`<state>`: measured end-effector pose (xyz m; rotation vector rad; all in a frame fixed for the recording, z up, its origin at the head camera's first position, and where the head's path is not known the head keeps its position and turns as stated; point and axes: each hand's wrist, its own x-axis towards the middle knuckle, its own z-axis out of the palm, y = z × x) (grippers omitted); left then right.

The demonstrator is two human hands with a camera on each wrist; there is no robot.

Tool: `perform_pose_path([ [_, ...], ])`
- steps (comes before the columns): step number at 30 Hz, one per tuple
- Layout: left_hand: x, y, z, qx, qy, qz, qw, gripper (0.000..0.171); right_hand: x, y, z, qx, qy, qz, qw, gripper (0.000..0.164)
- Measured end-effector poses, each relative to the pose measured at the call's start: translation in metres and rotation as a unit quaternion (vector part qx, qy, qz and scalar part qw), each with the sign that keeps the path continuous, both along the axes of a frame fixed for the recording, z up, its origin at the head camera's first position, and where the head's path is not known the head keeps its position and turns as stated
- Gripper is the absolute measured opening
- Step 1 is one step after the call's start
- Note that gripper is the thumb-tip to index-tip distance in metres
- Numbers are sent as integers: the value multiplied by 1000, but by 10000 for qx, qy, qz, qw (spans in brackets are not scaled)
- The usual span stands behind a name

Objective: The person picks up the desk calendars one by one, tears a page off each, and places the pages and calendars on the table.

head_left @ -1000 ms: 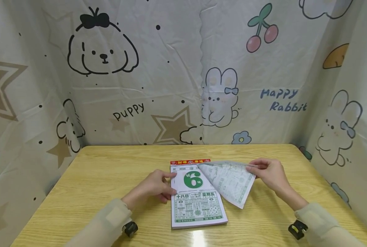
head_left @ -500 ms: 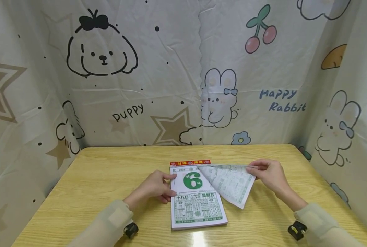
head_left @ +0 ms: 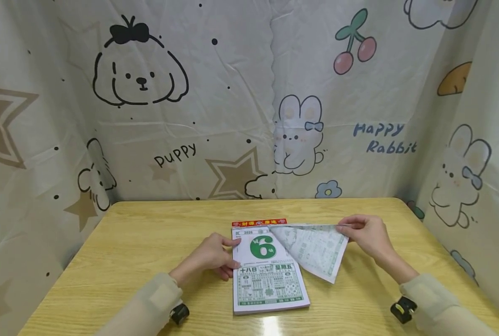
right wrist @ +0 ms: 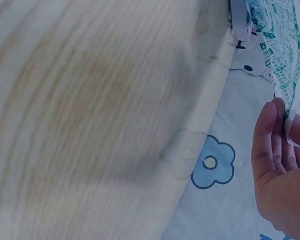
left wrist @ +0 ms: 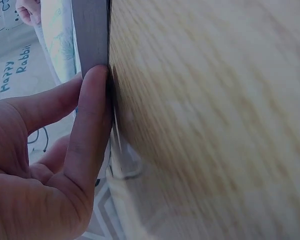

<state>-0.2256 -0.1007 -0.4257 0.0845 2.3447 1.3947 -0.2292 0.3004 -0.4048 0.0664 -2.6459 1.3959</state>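
A thick tear-off calendar (head_left: pixel 270 284) lies on the table, showing a large green 6 under a red header strip (head_left: pixel 259 222). My left hand (head_left: pixel 217 255) grips its left edge, thumb over the top face. In the left wrist view, a finger (left wrist: pixel 92 100) of that hand lies along the side of the page block (left wrist: pixel 92 35). To the right, my right hand (head_left: pixel 366 233) pinches the corner of a lifted calendar page (head_left: pixel 316 249), its pale back turned up. This page slants off the pad and meets it near the header. The right wrist view shows the page's green print (right wrist: pixel 282 45) above the fingertips.
The light wooden table (head_left: pixel 149 247) extends around the calendar on every side. Behind and beside it hangs a cream curtain (head_left: pixel 228 93) printed with cartoon animals and stars. Black wrist devices sit at the left cuff (head_left: pixel 179 312) and the right cuff (head_left: pixel 403 310).
The lifted page's free lower corner has shifted slightly right and its upper edge looks straighter. Both hands keep their holds almost in place.
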Motion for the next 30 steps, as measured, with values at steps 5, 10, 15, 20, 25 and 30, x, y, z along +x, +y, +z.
perform_pose_path([
  [5, -1, 1, -4, 49, -45, 29, 10000, 66, -3, 6, 0, 81, 44, -16, 10000, 26],
  [10, 0, 2, -2, 53, -110, 112, 9999, 66, -5, 14, 2, 133, 116, -95, 9998, 31],
  [15, 0, 1, 0, 49, -129, 171, 9998, 66, -5, 21, 5, 91, 55, -167, 9998, 35],
  [20, 0, 1, -1, 76, -124, 164, 9998, 66, -3, 23, 6, 38, -74, -183, 9998, 37],
  [25, 1, 1, -1, 95, -80, 115, 9999, 65, -3, 24, 8, 112, -134, -291, 9994, 38],
  [30, 2, 0, -1, 72, -71, 141, 9998, 64, -3, 29, 10, 236, -82, -345, 9991, 38],
])
